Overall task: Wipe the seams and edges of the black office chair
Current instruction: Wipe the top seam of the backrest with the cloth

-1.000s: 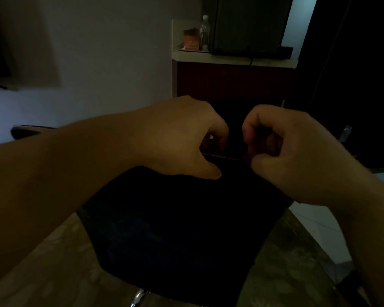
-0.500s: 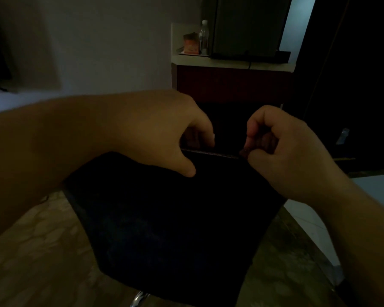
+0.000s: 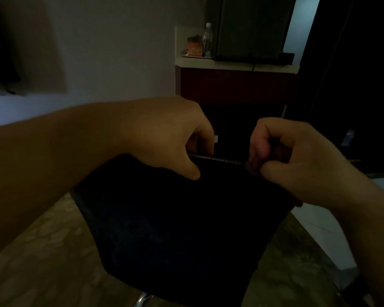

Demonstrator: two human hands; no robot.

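My left hand [image 3: 171,138] and my right hand [image 3: 295,158] each pinch the top edge of a dark cloth [image 3: 215,160]. A short stitched hem is stretched taut between them. Below the hem a wide black mass [image 3: 175,229] fills the middle of the view. In this dim light I cannot tell where the cloth ends and the black office chair begins. A chrome part of the chair base [image 3: 143,299] shows under it at the bottom edge.
A dark red cabinet [image 3: 235,85] stands behind, against the wall. On its pale top are a clear bottle [image 3: 207,39], an orange box [image 3: 195,46] and a dark screen [image 3: 251,27]. Marbled floor [image 3: 42,251] lies on the left and pale tiles [image 3: 324,229] on the right.
My left hand has slid left, away from my right hand, so more of the stitched hem shows between them. The chair armrest at the far left is out of view.
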